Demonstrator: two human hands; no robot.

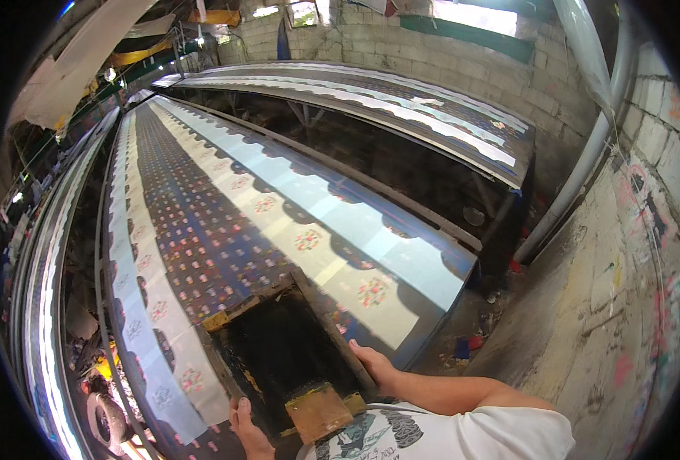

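Observation:
I hold a screen printing frame [288, 345] between both hands, low in front of my shirt and at the near end of a long printing table. Its wooden rim surrounds a dark, ink-stained inside. My left hand [249, 431] grips the left side near the bottom corner; my right hand [376, 369] grips the right side, thumb along the rim. A flat brown piece [318, 412], perhaps a squeegee, rests in the frame's near end. Beyond the frame lies fabric [202, 199] with a dark dotted middle strip, flanked by cream bands with flower motifs and pale blue scalloped bands.
A second long table [401, 106] with printed fabric stands at the right back, past a dark gap. Another table [44, 307] runs along the left. A block wall [608, 307] and a slanting pipe [566, 203] bound the right side. Scraps [466, 346] litter the floor.

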